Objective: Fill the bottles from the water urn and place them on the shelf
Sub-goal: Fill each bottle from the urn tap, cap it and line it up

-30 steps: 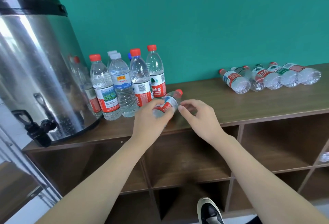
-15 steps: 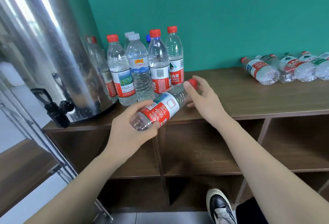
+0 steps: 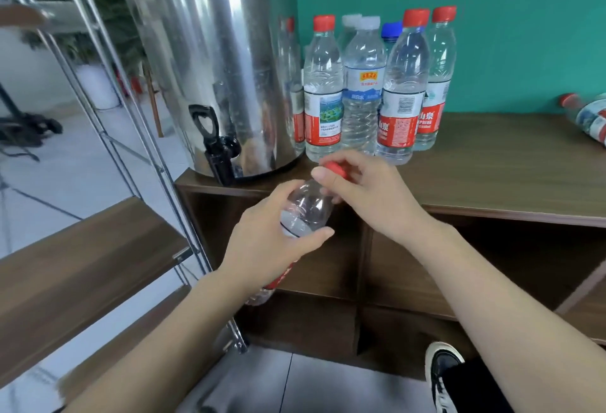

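Left hand (image 3: pixel 269 242) grips a seemingly empty bottle (image 3: pixel 303 209) before the urn (image 3: pixel 210 61); right hand (image 3: pixel 364 193) pinches its cap (image 3: pixel 335 168).

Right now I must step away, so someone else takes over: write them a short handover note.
Left hand grips the empty bottle, tilted in front of the cabinet. Right hand pinches its red cap with the fingers; cap is on.
The urn and its tap stand on the cabinet top, beside several upright capped bottles.
Left: uncap, fill at the tap, recap, shelve; one more bottle lies at right.
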The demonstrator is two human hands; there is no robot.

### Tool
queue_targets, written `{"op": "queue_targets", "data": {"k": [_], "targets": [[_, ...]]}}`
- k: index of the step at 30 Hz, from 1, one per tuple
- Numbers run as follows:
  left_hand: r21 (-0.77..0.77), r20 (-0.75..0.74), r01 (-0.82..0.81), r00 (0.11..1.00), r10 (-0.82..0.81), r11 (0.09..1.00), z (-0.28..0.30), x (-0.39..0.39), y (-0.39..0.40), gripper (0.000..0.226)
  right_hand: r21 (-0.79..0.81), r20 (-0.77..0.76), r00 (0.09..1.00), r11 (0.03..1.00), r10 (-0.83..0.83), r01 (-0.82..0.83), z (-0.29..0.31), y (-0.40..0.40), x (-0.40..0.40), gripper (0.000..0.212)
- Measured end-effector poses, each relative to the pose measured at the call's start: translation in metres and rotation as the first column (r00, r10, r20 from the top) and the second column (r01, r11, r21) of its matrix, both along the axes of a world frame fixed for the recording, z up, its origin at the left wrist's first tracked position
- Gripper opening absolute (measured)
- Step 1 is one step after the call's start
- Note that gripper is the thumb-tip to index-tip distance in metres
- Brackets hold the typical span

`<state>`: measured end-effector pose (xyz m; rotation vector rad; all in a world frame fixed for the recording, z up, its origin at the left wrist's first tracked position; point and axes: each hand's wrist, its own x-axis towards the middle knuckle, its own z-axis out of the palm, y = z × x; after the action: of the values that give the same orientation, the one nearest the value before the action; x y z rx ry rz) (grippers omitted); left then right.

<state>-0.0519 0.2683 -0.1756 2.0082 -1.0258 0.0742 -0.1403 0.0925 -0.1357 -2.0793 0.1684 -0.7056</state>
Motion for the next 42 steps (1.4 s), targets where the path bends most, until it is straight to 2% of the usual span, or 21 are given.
{"op": "queue_targets", "data": {"k": [5,9,11,14,16,19,23,27,31,33,36,39,42], "targets": [[0.055,0.148,-0.042,0.988,0.033,0.998,-0.019,0.022,0.024,0.081,-0.309,-0.105,0.988,0.948,-0.117,0.08,-0.003,0.005,0.012,0.045],[0.059,0.228,-0.055,0.973,0.04,0.997,-0.028,0.035,0.036,0.08,-0.298,-0.116,0.989,0.953,-0.094,0.055,-0.011,0.017,0.027,0.041],[0.009,0.176,0.005,0.984,-0.007,1.0,-0.032,0.04,0.04,0.075,-0.294,-0.098,0.995,0.956,-0.03,0.0,-0.015,0.021,0.031,0.035],[-0.061,-0.052,0.152,0.986,-0.156,0.986,-0.032,0.045,0.045,0.068,-0.344,-0.087,0.993,0.933,0.083,-0.108,-0.016,0.018,0.03,0.027],[-0.041,-0.171,0.206,0.963,-0.21,0.978,-0.029,0.049,0.048,0.065,-0.391,-0.104,0.984,0.904,0.144,-0.173,-0.017,0.013,0.029,0.026],[-0.013,-0.156,0.212,0.965,-0.212,0.977,-0.034,0.05,0.052,0.065,-0.432,-0.188,0.966,0.869,0.176,-0.243,-0.021,0.009,0.026,0.029],[0.023,0.036,0.142,0.989,-0.143,0.99,-0.042,0.045,0.056,0.069,-0.377,-0.307,0.939,0.886,0.155,-0.27,-0.017,0.011,0.024,0.045],[-0.014,0.061,0.125,0.99,-0.124,0.992,-0.04,0.041,0.058,0.067,-0.412,-0.271,0.949,0.872,0.161,-0.266,-0.015,0.015,0.025,0.041],[-0.018,-0.09,0.151,0.984,-0.152,0.988,-0.035,0.04,0.063,0.066,-0.35,-0.226,0.949,0.891,0.219,-0.289,-0.014,0.015,0.022,0.021],[0.016,-0.19,0.176,0.967,-0.17,0.984,-0.033,0.042,0.065,0.065,-0.295,-0.227,0.934,0.895,0.275,-0.335,-0.013,0.012,0.02,0.027],[0.034,-0.262,0.19,0.949,-0.174,0.981,-0.031,0.041,0.069,0.064,-0.204,-0.225,0.907,0.894,0.355,-0.4,-0.01,0.01,0.017,0.033],[0.019,-0.312,0.201,0.932,-0.186,0.979,-0.032,0.039,0.069,0.063,-0.13,-0.147,0.909,0.904,0.39,-0.408,-0.008,0.009,0.014,0.035],[-0.04,-0.367,0.18,0.912,-0.182,0.983,-0.033,0.035,0.067,0.057,0.015,-0.052,0.931,0.933,0.36,-0.36,-0.007,0.015,0.013,0.036]]}}
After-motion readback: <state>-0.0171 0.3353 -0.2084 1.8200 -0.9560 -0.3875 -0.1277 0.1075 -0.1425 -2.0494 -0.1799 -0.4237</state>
